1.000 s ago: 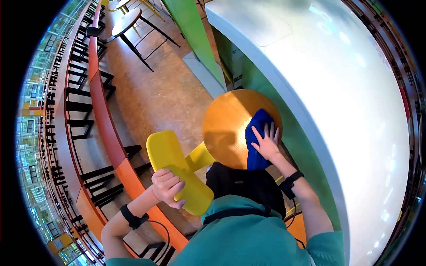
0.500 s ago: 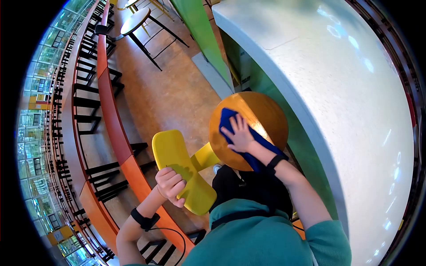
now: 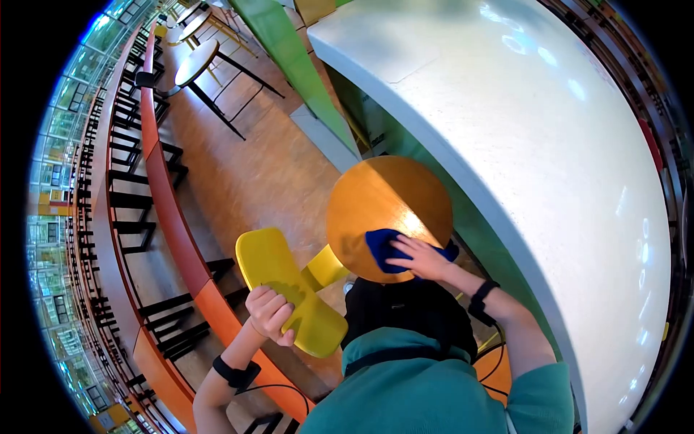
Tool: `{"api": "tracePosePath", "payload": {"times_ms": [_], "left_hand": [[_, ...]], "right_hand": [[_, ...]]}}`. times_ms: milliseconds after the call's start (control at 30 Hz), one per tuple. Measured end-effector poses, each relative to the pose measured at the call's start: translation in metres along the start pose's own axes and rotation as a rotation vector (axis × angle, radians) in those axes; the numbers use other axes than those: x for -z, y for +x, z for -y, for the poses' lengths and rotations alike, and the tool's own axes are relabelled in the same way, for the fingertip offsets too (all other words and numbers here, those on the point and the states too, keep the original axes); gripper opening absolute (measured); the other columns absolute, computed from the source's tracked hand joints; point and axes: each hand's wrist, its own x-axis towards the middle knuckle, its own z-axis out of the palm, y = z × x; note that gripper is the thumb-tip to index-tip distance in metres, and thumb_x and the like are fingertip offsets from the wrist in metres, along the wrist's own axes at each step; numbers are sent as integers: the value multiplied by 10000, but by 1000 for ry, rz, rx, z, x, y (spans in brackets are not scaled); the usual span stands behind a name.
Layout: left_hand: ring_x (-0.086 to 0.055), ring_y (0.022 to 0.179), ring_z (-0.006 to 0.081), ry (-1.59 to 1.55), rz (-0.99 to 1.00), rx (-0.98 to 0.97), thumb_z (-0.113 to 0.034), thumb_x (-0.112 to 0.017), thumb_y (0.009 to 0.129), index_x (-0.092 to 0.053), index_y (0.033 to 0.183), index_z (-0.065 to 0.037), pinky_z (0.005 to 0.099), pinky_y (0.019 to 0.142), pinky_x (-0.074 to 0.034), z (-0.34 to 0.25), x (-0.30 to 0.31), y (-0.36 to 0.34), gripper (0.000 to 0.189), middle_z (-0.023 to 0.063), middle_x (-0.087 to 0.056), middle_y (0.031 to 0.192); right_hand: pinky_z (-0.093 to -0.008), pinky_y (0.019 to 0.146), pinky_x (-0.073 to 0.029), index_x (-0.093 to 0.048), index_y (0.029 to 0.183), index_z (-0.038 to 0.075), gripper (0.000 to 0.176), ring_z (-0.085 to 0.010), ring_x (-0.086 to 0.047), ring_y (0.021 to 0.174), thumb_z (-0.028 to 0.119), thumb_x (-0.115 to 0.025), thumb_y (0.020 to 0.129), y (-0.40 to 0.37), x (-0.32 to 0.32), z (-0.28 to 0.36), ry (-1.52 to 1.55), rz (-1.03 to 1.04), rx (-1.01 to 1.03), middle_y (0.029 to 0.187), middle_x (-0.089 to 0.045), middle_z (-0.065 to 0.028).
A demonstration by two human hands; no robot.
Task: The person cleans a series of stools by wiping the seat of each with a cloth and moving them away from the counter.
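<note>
A round wooden stool seat (image 3: 361, 195) stands in front of my body, below the white counter. On its near right part lies a blue cloth (image 3: 382, 247), bunched up. My right hand (image 3: 421, 258) rests on the cloth with its fingers spread over it. My left hand (image 3: 270, 314) is wrapped round the edge of a yellow chair back (image 3: 264, 257), to the left of the stool. What lies under my right palm is hidden.
The white counter (image 3: 491, 108) curves along the right side, with a green panel under it. At the left runs an orange and red ledge (image 3: 181, 231) with black chairs beyond. A round high table (image 3: 196, 64) stands at the upper left.
My right hand has moved back toward my body and to the right across the seat. The cloth, stretched out long before, is now bunched. My left hand still grips the yellow chair back.
</note>
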Motion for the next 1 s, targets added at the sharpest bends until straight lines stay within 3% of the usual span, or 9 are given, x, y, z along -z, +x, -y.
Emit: {"api": "tracePosePath", "payload": {"times_ms": [67,133,300,400,433,533,800,833,1000], "left_hand": [[-362,427,212,-19,-13,-9,-393,-411,713,-464,597,-45,327,476,-297,1,-1,-1,371,63,-356,528],[-361,426,210,-14,-14,-14,-391,-411,711,-466,598,-47,326,472,-292,1,-1,2,366,59,-355,526],[-364,424,201,-2,-20,-11,-391,-413,700,-465,585,-55,316,478,-297,2,-2,-2,359,55,-353,524],[-382,434,197,7,-18,-7,-390,-428,683,-467,582,-59,306,505,-330,1,-1,0,348,57,-366,530],[-383,435,197,5,-27,-5,-390,-426,685,-467,581,-60,306,506,-331,2,-2,-1,349,58,-366,530],[-361,419,194,-3,-71,-13,-394,-400,712,-466,569,-48,309,480,-297,2,-5,0,380,56,-350,516],[-334,413,190,18,-51,9,-409,-365,749,-459,569,-47,313,481,-279,-1,-2,1,415,53,-343,517],[-334,414,190,16,-44,12,-411,-363,751,-455,569,-49,313,483,-279,-1,-3,1,416,53,-344,518],[-351,425,200,18,-35,5,-425,-354,753,-448,577,-50,315,497,-286,1,-4,-1,425,57,-351,527]], "right_hand": [[-459,1047,-282,-477,1264,294,624,-338,-266,1320,28,-587,711,-23,-7,-26,-26,-134,-85,1412,-310,-122],[-487,1061,-250,-467,1280,282,556,-357,-254,1320,7,-463,796,-36,2,-36,3,-98,-333,1404,-304,-155],[-490,1067,-243,-426,1320,244,600,-364,-225,1327,-20,-457,782,-23,10,-64,-149,-224,-380,1424,-264,-164],[-465,1072,-250,-413,1330,224,632,-375,-226,1322,-53,-444,763,2,14,-80,-129,-252,-516,1441,-228,-168],[-452,1082,-242,-464,1298,197,633,-345,-208,1339,-85,-459,731,13,19,-83,-104,-293,-543,1415,-286,-158],[-450,1080,-247,-459,1302,206,650,-339,-204,1341,-99,-452,728,46,31,-93,-124,-282,-596,1417,-288,-141],[-453,1026,-280,-447,1305,302,577,-300,-274,1315,6,-448,810,122,42,-104,-278,-241,-574,1415,-317,-91],[-435,1007,-289,-493,1258,320,441,-292,-325,1281,134,-411,866,133,36,-102,-343,-281,-553,1376,-382,-77],[-408,994,-310,-515,1221,298,427,-304,-344,1264,127,-413,843,162,14,-82,-256,-345,-386,1370,-387,-98]]}}
